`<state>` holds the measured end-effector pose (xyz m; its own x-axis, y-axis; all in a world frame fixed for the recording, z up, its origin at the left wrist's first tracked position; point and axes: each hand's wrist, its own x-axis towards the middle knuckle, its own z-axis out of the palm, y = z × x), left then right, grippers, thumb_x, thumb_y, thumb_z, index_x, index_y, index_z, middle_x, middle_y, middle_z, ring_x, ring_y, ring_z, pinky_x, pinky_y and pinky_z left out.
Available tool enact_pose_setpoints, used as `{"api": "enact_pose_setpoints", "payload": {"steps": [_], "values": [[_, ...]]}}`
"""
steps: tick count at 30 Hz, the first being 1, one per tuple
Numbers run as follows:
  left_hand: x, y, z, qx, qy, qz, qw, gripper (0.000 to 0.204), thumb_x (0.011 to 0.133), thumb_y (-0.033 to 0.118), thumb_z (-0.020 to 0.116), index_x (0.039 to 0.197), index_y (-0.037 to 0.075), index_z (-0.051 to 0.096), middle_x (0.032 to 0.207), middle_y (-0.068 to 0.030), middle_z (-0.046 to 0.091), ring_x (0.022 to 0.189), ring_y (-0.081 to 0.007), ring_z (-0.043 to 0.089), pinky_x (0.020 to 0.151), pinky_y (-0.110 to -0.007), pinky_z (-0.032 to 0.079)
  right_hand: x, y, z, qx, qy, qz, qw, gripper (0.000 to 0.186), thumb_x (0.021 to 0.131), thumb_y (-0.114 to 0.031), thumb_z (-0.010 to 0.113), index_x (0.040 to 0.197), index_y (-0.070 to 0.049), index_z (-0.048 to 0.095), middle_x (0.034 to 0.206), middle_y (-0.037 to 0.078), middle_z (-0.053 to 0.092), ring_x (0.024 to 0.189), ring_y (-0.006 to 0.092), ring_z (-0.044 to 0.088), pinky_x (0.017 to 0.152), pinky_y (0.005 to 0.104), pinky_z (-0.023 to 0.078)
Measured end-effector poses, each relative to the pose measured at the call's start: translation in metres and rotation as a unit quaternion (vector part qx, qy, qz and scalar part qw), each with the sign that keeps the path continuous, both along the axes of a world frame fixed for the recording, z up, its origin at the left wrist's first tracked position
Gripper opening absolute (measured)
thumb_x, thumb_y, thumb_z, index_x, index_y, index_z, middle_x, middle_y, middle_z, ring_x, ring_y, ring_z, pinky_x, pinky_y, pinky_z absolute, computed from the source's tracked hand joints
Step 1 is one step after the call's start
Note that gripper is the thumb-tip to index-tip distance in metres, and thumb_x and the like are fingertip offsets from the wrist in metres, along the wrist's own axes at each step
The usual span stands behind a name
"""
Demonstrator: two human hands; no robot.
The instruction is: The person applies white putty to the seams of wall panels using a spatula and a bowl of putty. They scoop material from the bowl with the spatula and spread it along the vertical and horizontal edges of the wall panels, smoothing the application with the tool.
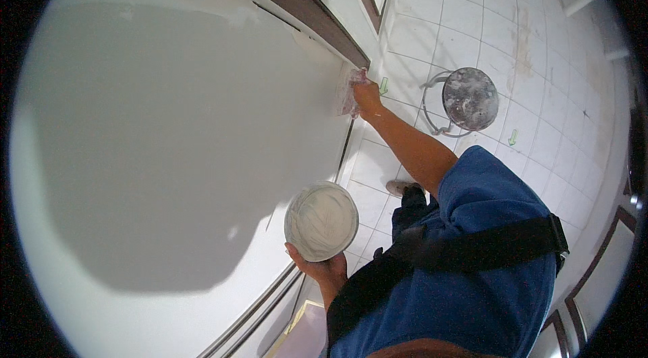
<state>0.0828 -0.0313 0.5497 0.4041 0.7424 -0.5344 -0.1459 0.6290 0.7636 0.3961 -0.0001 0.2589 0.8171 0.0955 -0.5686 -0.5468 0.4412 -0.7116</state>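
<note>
In my left hand (320, 269) is a round bowl (321, 221), its inside coated with smeared pale grey-white paste. The fingers hold it from below at its near edge. My right arm reaches out to the wall, and its hand (366, 98) is closed on a flat, pinkish putty spreader (349, 93) marked with white residue. The spreader's broad edge lies against the white wall (202, 142), close to its corner and just below the end of a dark brown trim strip (307, 7). My fingers partly cover the spreader.
A round stool (470, 98) with a paint-spattered dark seat and metal legs stands on the white tiled floor (439, 27). Green arrow marks (513, 137) show on the tiles. My shoe (403, 188) is beside the wall. Metal rails (253, 311) run along the lower left.
</note>
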Motion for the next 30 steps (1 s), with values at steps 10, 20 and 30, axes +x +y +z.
{"api": "enact_pose_setpoints", "payload": {"steps": [10,20,30], "values": [[-0.015,-0.007,-0.005,-0.001,-0.040,0.010,0.999,0.069,0.093,0.060,0.039,0.142,0.010,0.038,0.142,-0.0136,0.043,0.130,-0.0326,0.042,0.107,-0.052,0.036,-0.016,-0.020,0.146,0.096,-0.027,0.047,0.994,0.018,0.085,-0.005,0.061,0.099,0.005,0.059,0.085,0.008,0.058,0.076,0.0202,0.058,0.065,0.0381,0.050],[-0.039,-0.016,-0.018,0.042,-0.101,0.003,0.994,0.070,0.092,0.060,0.040,0.142,0.010,0.038,0.143,-0.0136,0.042,0.131,-0.0328,0.041,0.108,-0.052,0.034,-0.020,-0.047,0.252,0.087,-0.091,0.076,0.989,0.029,0.089,-0.009,0.060,0.112,0.007,0.056,0.092,0.013,0.060,0.077,0.0207,0.059,0.065,0.0362,0.051],[-0.052,-0.007,-0.030,0.014,-0.117,-0.011,0.993,0.071,0.091,0.060,0.042,0.141,0.011,0.039,0.142,-0.0127,0.044,0.130,-0.0321,0.043,0.108,-0.051,0.037,-0.032,-0.055,0.194,-0.202,-0.417,0.002,0.886,0.036,0.090,-0.009,0.054,0.123,0.004,0.053,0.100,0.021,0.063,0.091,0.0306,0.060,0.080,0.0413,0.047]]}}
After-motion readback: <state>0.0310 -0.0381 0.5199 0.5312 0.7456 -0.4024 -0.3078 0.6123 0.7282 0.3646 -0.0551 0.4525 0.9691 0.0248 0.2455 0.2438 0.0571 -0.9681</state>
